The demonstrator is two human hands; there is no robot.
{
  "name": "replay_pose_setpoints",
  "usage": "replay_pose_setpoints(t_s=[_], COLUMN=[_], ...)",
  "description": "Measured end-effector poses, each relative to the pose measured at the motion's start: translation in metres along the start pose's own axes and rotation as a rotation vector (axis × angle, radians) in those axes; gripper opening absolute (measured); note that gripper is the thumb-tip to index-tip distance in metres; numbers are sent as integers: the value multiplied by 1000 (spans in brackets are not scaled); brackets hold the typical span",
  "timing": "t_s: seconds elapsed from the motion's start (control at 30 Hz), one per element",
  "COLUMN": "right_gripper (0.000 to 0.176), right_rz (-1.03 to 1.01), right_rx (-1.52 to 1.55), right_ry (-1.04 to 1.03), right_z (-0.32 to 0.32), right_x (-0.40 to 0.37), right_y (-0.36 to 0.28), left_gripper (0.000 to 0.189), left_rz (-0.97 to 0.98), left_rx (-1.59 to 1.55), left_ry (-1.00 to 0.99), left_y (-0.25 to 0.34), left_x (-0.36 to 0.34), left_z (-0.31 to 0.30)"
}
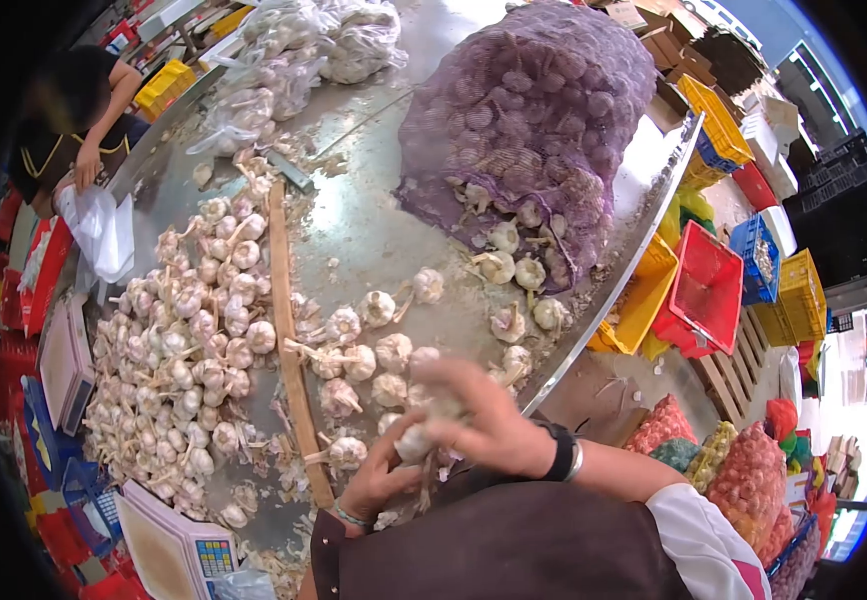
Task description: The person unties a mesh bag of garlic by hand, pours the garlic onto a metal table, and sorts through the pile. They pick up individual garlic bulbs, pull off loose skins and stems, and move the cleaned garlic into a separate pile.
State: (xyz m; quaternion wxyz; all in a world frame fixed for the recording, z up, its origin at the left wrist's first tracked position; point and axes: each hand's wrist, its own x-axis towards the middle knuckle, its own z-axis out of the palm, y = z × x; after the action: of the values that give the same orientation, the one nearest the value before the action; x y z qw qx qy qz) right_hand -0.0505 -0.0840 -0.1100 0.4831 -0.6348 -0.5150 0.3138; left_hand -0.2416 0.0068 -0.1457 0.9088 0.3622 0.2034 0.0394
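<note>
Since the tabletop [364,225] is smooth metal w/ dry bits scattered over it, loose bulbs will prob. roll or skid if you nudge them. The purple mesh sack [524,110] on it looks full & heavy, w/ soft, baggy sides; if you must shift it, take a good bunch of mesh, b/c thin netting could tear or spill at the near end. Left of the wooden strip [289,340] lies the big garlic pile [184,340], which prob. slides easily; on your side of the strip are looser bulbs [391,390], incl. some just beside your hands.

Your L hand [366,495] has its fingers around the garlic bulb [414,444], held low in front of you, close to your apron. Your R hand [499,425] is right over it, fingers curled but blurred, so can't tell if they grip. The bulb should be light & firm, but its papery skin is slippery & flakes off. Best hold: round the fat middle, w/ mod. pressure; avoid loose skin, & don't squeeze hard, or cloves may split/bruise.
</note>
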Motion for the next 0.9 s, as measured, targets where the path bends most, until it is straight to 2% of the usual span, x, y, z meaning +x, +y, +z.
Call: replay_pose_setpoints(t_s=[0.03, 0.07, 0.13, 0.23, 0.27, 0.33, 0.37, 0.4, 0.43, 0.47, 0.5, 0.53, 0.57, 0.6, 0.67, 0.7, 0.77, 0.8, 0.83, 0.9], right_gripper=[60, 64, 68, 70, 64, 60, 56, 52, 47, 42, 42, 38, 34, 34, 42, 42, 42, 42, 42, 39], right_rz=[-94, -116, -100, -119, -20, 106, 62, 15, 192, 370, 360, 349, 339, 330, 432, 425, 415, 410, 481, 627], right_rx=[-87, -77, 48, 151, 73, -175, -365, -552, -686, -816, -812, -872, -931, -925, -979, -973, -850, -847, -507, 200], right_ry=[-126, -289, -458, -422, -395, -195, -132, -68, -165, -260, -261, -309, -355, -351, -314, -316, -310, -321, -229, -80], right_z=[4, 14, 21, 16, 9, -16, -32, -47, -62, -73, -79, -87, -90, -90, -88, -89, -93, -97, -102, -116], right_x=[3, 5, 4, 11, 14, 21, 24, 31, 46, 56, 49, 38, 32, 32, 34, 37, 42, 45, 50, 58], right_y=[-4, -3, -13, -8, 0, 19, 38, 52, 39, 25, 44, 81, 109, 119, 133, 129, 115, 113, 112, 104], left_gripper=[75, 75, 75, 76, 73, 60, 57, 67, 58, 59, 62, 66, 45, 45, 37, 37, 37, 37, 36, 31], left_rz=[-6, -3, -102, -255, -172, 68, 266, 169, 519, 439, 514, 524, 618, 623, 579, 581, 612, 637, 658, 574], left_rx=[-35, -34, -145, -317, -426, -942, -447, -841, -420, -560, -352, -166, -135, -126, 603, 608, 1559, 1536, 1508, 1451], left_ry=[-6, -16, 125, 344, 228, -861, -282, -20, -7, 281, 543, 492, 555, 557, 1247, 1254, 1430, 1286, 1144, 942], left_y=[-4, -5, -6, -14, -38, -5, 14, 16, 13, 56, 69, 94, 110, 121, 135, 140, 131, 125, 118, 100], left_x=[1, 1, 1, -9, -15, 41, 17, -5, -8, -20, -27, -41, -50, -50, -40, -28, 7, 24, 41, 77], left_z=[-1, 0, 1, -2, -30, -27, -25, -49, -108, -87, -132, -160, -191, -209, -235, -226, -197, -180, -161, -117])
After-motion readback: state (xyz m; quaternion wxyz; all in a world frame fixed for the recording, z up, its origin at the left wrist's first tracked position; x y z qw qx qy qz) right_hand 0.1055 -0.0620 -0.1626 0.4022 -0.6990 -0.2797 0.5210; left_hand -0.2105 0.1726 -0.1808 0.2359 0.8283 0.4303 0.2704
